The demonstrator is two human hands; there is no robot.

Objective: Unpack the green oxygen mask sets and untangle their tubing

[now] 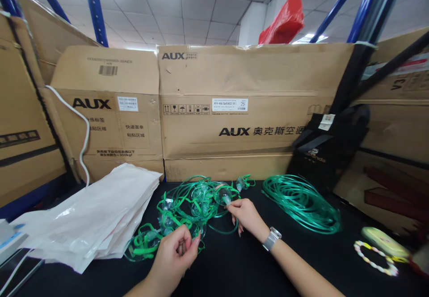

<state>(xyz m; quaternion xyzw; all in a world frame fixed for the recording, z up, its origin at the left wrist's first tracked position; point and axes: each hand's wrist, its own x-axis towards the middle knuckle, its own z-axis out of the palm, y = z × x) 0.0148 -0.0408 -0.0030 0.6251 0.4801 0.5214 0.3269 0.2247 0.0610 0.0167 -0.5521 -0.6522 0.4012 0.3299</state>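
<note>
A tangled heap of clear oxygen masks [201, 198] with green straps lies in the middle of the black tabletop. My right hand [247, 216] pinches the narrow clear end of one oxygen mask [224, 195] at the heap's right side. In front of the heap, my left hand [176, 252] is closed, fingers curled toward the thumb; whether anything is in it is hidden. Green straps [145, 243] show just beyond and left of that hand. A smaller clear mask piece [241, 183] with a green strap sits behind my right hand.
Coiled green tubing [301, 205] lies to the right. White plastic bags [90, 216] are stacked at the left. Cardboard boxes [234, 140] wall off the back, with a black bag [325, 154] against them. A beaded bracelet [375, 257] and a yellow-green case [385, 242] lie at the right.
</note>
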